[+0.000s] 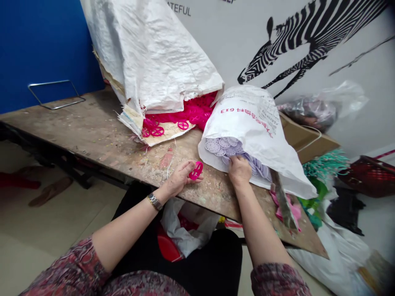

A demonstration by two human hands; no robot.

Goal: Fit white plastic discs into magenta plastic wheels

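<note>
Between the thumb and fingers of my left hand (180,177) is a pink plastic wheel-shaped piece (196,170), held just above the table's front edge. My right hand (240,170) is closed at the mouth of a white printed sack (247,115), its fingertips among pale lilac round discs (219,146). Whether a disc is pinched there is hidden by the fingers. Behind my left hand, a larger white woven sack (160,61) lies with its torn mouth toward me. Many pink wheel pieces (183,125) spill out of it onto its flap.
The worn wooden table (83,131) carries both sacks. A metal strip (282,201) and pink scraps (298,211) lie at its right. Beyond are a cardboard box (308,139) and teal strands (328,164). Below the edge hangs a white plastic bag (188,230). A wire stand (57,94) sits back left.
</note>
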